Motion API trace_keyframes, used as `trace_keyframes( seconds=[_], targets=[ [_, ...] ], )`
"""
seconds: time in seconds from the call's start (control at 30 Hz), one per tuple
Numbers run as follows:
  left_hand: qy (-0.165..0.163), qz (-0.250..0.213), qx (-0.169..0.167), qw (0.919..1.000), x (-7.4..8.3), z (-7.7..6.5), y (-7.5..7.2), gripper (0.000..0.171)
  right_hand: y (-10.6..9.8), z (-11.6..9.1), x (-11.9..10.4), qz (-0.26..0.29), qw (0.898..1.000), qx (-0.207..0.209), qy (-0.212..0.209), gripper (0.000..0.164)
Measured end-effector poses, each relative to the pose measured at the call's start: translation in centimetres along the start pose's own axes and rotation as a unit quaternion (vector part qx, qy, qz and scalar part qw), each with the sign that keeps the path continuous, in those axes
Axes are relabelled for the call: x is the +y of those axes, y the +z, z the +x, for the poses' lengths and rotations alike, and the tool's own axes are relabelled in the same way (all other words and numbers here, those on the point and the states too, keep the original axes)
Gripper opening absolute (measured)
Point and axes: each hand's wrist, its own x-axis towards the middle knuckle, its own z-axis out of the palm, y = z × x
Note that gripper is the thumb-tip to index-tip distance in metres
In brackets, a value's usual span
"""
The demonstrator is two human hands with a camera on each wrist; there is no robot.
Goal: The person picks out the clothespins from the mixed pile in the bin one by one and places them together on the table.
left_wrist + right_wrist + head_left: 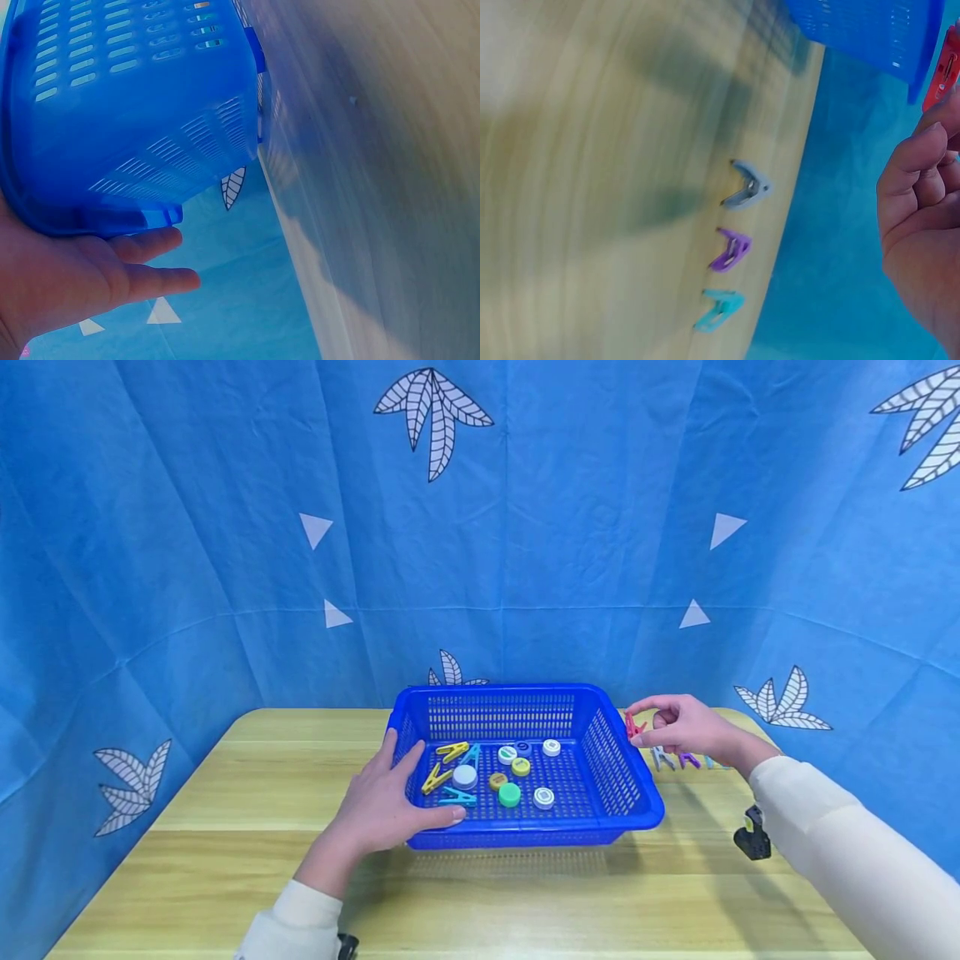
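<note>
My right hand (690, 727) pinches a red clothespin (632, 725) between thumb and fingertip, just outside the right rim of a blue plastic basket (525, 828). In the right wrist view the red clothespin (941, 71) stands out beyond the curled fingers, close to the basket wall. With fingers spread, my left hand (378, 806) rests against the basket's left side, the thumb by the near corner. Inside the basket lie yellow clothespins (452, 751), teal clothespins (457, 797) and several bottle caps, among them a green cap (509, 794) and a white cap (464, 777).
On the wooden table (247, 827), right of the basket, a grey clothespin (748, 186), a purple clothespin (731, 250) and a teal clothespin (720, 309) lie in a row. A blue curtain (510, 552) with leaf prints hangs behind and around the table.
</note>
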Motion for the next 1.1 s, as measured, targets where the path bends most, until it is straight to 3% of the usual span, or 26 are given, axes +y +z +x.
trace_keyframes(
  seconds=[0.23,0.67,1.1],
  targets=[
    [-0.002,-0.004,0.0,1.0,0.1,-0.1,0.0,0.121,-0.2,-1.2,1.7,-0.003,1.0,0.005,0.0,0.055],
    [-0.002,-0.002,0.002,1.0,-0.1,-0.1,0.1,0.12,0.2,-3.2,4.7,0.066,0.998,-0.001,0.015,0.054],
    [-0.001,-0.002,0.001,1.0,0.0,-0.1,0.1,0.119,1.0,-4.6,7.3,0.05,0.998,-0.022,0.027,0.054]
  ],
)
